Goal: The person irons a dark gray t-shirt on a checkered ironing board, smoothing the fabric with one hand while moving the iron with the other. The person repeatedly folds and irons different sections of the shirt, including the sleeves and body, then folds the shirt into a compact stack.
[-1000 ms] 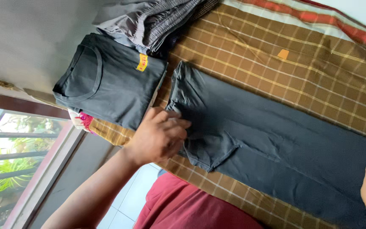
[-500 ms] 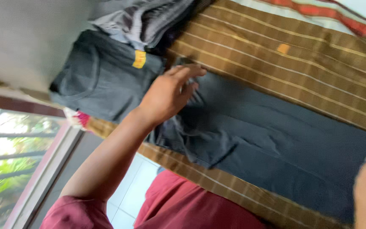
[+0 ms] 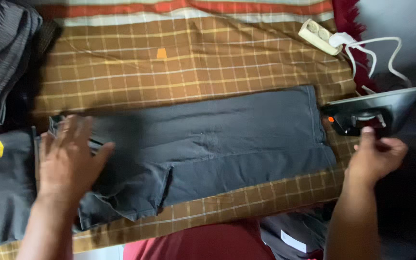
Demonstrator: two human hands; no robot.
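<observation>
Head view. Dark grey garment (image 3: 217,139) lies flat across centre on brown checked cloth (image 3: 179,67). Left hand (image 3: 68,156) at 9 o'clock, fingers spread, palm pressing the garment's end; grip open. Right hand (image 3: 374,156) at 3 o'clock, loosely curled, touching black iron (image 3: 371,113) just above; nothing clasped. White power strip (image 3: 318,36) at 1 o'clock. Folded dark clothes (image 3: 1,192) at 8 o'clock.

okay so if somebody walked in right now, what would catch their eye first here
Probably the dark grey trousers spread flat across the brown checked cloth in the middle, with the left hand pressed on their left end. At right, the right hand reaches for a black iron.
</observation>
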